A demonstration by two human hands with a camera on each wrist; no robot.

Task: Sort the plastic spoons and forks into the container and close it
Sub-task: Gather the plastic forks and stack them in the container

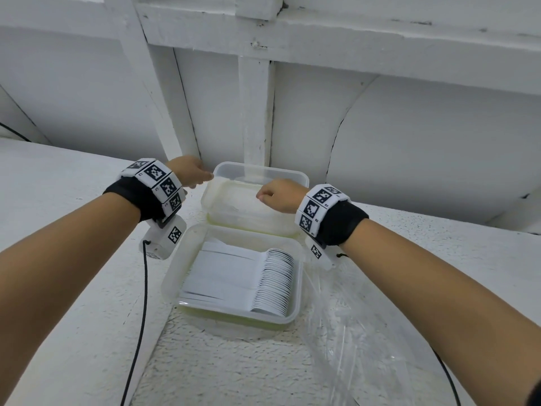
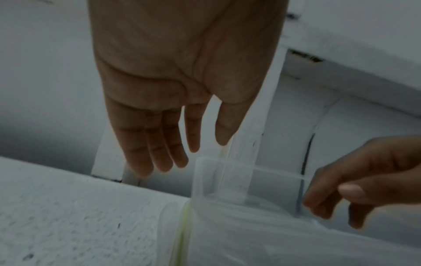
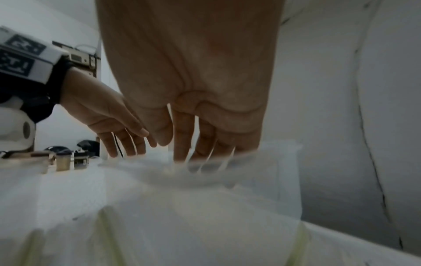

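I see the container (image 1: 234, 312) of stacked spoons (image 1: 272, 281) mid-table, its lid (image 1: 254, 197) raised, my left hand (image 1: 190, 172) straight-fingered beside the lid's left edge, my right hand (image 1: 281, 196) curling fingers over its rim.

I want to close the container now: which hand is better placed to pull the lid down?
Probably the right hand: its fingers curl at the raised lid edge; the left hand is open beside it.
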